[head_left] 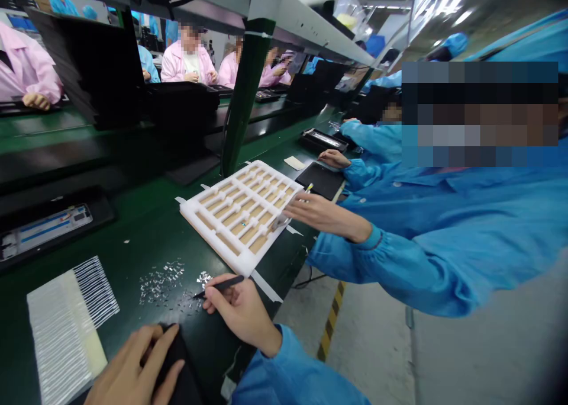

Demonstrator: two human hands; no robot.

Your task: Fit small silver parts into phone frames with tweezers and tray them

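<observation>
My right hand [242, 310] pinches a pair of black tweezers [228, 283], their tips pointing down at a scatter of tiny metal pieces [186, 301] on the green bench. More of these bits lie in a loose pile [162, 283] to the left, and a small cluster [204, 277] sits just beyond the tips. At the lower edge, my left hand [137, 363] rests with fingers stretched out and apart on a black flat object [180, 363], partly hidden under it. Left of that lies a sheet with rows of thin strips [62, 328].
A white foam tray [213, 242] with several slots is taped to the bench [146, 233]. A co-worker's hand [326, 212] reaches over its right side. A green post [242, 97] rises behind it. A black holder with a phone part [48, 230] lies far left.
</observation>
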